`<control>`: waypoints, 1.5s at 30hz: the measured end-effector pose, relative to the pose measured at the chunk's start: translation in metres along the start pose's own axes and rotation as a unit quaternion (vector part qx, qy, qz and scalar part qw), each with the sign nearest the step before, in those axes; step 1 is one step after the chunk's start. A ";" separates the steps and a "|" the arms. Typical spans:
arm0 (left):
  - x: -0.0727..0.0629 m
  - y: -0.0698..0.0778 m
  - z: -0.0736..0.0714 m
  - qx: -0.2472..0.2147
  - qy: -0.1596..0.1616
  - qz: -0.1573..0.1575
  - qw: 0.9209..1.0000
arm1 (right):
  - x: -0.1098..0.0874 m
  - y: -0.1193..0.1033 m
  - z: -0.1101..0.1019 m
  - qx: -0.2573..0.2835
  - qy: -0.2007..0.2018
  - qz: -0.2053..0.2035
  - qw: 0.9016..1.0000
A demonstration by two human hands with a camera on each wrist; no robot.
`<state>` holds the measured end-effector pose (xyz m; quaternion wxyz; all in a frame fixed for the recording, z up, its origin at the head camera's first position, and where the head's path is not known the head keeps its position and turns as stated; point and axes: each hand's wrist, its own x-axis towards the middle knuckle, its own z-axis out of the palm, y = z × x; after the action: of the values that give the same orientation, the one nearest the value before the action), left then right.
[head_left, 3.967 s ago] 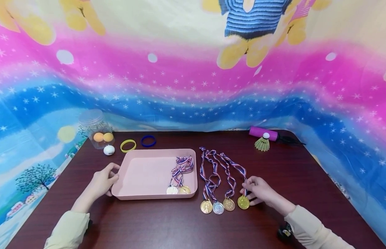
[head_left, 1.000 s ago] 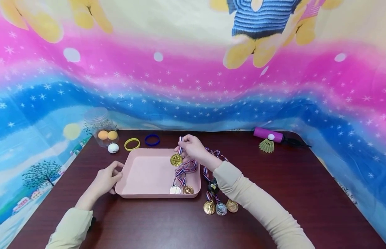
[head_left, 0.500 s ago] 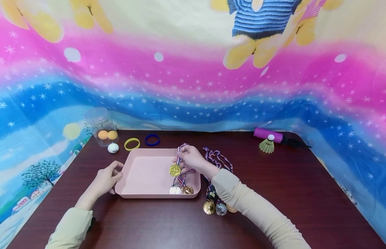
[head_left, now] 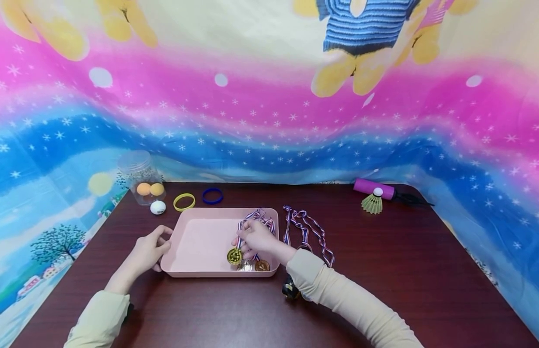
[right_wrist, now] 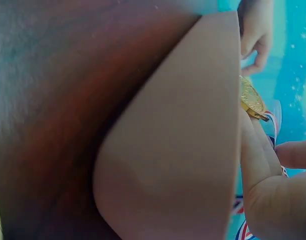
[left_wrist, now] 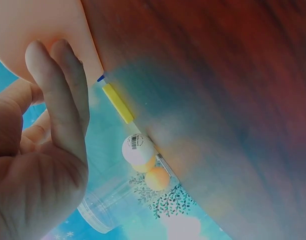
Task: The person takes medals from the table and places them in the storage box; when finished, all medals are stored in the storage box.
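Observation:
In the head view my right hand (head_left: pixel 257 238) pinches the striped ribbon of a gold medal (head_left: pixel 235 256) low inside the pink tray (head_left: pixel 195 273). That medal hangs beside a silver medal (head_left: pixel 245 265), partly covering it, and a bronze-coloured medal (head_left: pixel 262 266) lies to its right. The right wrist view shows the gold medal (right_wrist: pixel 253 97) just past the tray wall (right_wrist: pixel 168 130). My left hand (head_left: pixel 146 247) touches the tray's left side; in the left wrist view its long fingers (left_wrist: pixel 60 95) rest against the tray wall (left_wrist: pixel 88 45).
Right of the tray lie more striped ribbons (head_left: pixel 305 227); my sleeve hides their medals. Behind the tray are a yellow wristband (head_left: pixel 184 195), a blue wristband (head_left: pixel 212 189), a white ball (head_left: pixel 158 207) and a clear jar (head_left: pixel 138 166). A shuttlecock (head_left: pixel 372 203) and purple cylinder (head_left: pixel 360 186) lie back right.
My right hand took the gold medal from right of the tray, carried it left over the tray, and has lowered it towards the tray's front. My left hand stays at the tray's side.

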<state>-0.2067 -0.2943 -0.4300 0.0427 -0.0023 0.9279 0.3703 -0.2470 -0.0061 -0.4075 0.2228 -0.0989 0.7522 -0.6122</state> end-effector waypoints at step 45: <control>0.001 -0.001 0.000 -0.002 -0.002 0.001 1.000 | -0.009 0.012 0.017 -0.023 0.061 0.012 0.998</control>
<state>-0.2079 -0.2950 -0.4312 0.0444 -0.0005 0.9271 0.3723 -0.2295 -0.0147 -0.4201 0.1817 -0.0576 0.7791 -0.5972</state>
